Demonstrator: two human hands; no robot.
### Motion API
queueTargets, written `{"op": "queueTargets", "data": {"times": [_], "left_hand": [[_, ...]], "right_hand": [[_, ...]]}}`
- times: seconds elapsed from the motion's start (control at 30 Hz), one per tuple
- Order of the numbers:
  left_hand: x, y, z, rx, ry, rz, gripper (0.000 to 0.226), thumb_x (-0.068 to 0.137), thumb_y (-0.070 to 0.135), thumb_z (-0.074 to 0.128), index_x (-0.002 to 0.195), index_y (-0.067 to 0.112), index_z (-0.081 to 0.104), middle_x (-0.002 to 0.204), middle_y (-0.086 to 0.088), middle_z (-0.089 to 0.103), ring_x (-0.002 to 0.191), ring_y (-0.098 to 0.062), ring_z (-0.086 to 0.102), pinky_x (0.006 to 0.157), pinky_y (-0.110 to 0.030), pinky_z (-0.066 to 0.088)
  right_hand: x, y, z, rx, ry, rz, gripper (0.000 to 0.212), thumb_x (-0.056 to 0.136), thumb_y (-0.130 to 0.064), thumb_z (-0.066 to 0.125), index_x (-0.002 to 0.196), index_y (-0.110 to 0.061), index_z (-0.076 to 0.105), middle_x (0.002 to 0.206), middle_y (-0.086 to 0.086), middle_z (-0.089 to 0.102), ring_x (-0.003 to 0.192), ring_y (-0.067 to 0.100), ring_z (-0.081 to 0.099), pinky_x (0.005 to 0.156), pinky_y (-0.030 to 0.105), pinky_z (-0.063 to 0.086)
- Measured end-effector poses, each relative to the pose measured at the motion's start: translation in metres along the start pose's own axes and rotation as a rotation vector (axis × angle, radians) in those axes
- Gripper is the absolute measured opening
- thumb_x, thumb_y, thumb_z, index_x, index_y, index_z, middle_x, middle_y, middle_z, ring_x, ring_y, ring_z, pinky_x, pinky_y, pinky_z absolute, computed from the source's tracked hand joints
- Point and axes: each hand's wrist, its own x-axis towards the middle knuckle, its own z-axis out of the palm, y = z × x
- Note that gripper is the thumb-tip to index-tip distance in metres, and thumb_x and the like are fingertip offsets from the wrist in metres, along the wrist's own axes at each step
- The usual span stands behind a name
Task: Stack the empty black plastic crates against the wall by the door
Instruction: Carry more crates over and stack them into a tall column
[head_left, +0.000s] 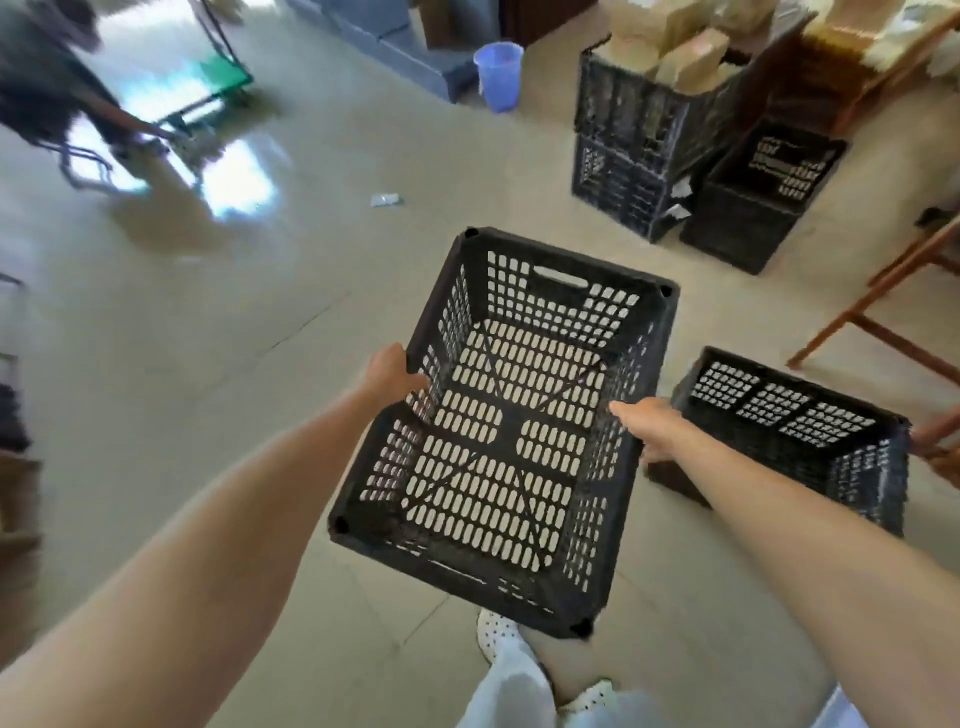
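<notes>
With left hand (390, 371) and right hand (647, 418) clamped on opposite long rims, carrying 1 empty crate (511, 431) above floor (260, 312): probably light, stiff, grippy; rims or handle slot (561, 278) best holds.

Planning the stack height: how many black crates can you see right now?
5: the held crate, nearest; a floor crate at its right; two stacked farther back, the filled crate on the lower crate; the side crate beside them. More may be hidden.
</notes>
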Motion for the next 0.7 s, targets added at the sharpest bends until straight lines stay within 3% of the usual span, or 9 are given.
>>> {"op": "queueTargets", "data": {"times": [0.07,0.23,0.43,0.57,0.7], "left_hand": [[-0.014,-0.047,-0.01,-0.074,0.035,-0.107,0.036,0.09,0.024,0.066,0.113,0.001,0.052,0.099,-0.01,0.052,0.087,-0.02,0.049,0.073,-0.03,0.04],[-0.074,-0.148,-0.02,-0.235,0.147,-0.377,0.032,0.086,0.027,0.07,0.106,0.006,0.055,0.098,-0.01,0.062,0.09,-0.024,0.062,0.082,-0.039,0.055],[-0.168,-0.211,-0.015,-0.255,0.324,-0.698,0.031,0.085,0.033,0.07,0.095,0.012,0.05,0.084,-0.001,0.05,0.08,-0.018,0.053,0.073,-0.032,0.049],[-0.245,-0.244,0.0,-0.358,0.405,-0.882,0.033,0.082,0.035,0.071,0.096,0.01,0.055,0.094,-0.006,0.062,0.083,-0.02,0.06,0.076,-0.038,0.054],[-0.333,-0.254,0.023,-0.4,0.48,-1.097,0.036,0.085,0.034,0.068,0.104,0.008,0.053,0.1,-0.007,0.058,0.09,-0.024,0.058,0.076,-0.038,0.049]], "right_hand": [[-0.004,-0.031,0.034,-0.227,0.027,-0.106,0.069,0.096,-0.04,0.054,0.144,0.005,0.033,0.145,0.022,0.044,0.124,0.039,0.053,0.101,0.045,0.049],[-0.017,-0.088,0.115,-0.57,-0.103,-0.309,0.064,0.092,-0.044,0.056,0.136,-0.001,0.041,0.131,0.019,0.054,0.111,0.036,0.06,0.093,0.047,0.054],[-0.051,-0.128,0.203,-0.905,-0.228,-0.541,0.069,0.089,-0.045,0.053,0.136,0.003,0.041,0.125,0.017,0.055,0.097,0.034,0.064,0.084,0.046,0.057],[-0.09,-0.135,0.262,-1.076,-0.325,-0.7,0.066,0.093,-0.046,0.054,0.132,0.006,0.044,0.099,0.014,0.063,0.083,0.028,0.066,0.079,0.044,0.059],[-0.152,-0.123,0.315,-1.204,-0.447,-0.847,0.067,0.096,-0.041,0.054,0.137,0.008,0.037,0.112,0.018,0.057,0.096,0.03,0.065,0.079,0.039,0.058]]}}
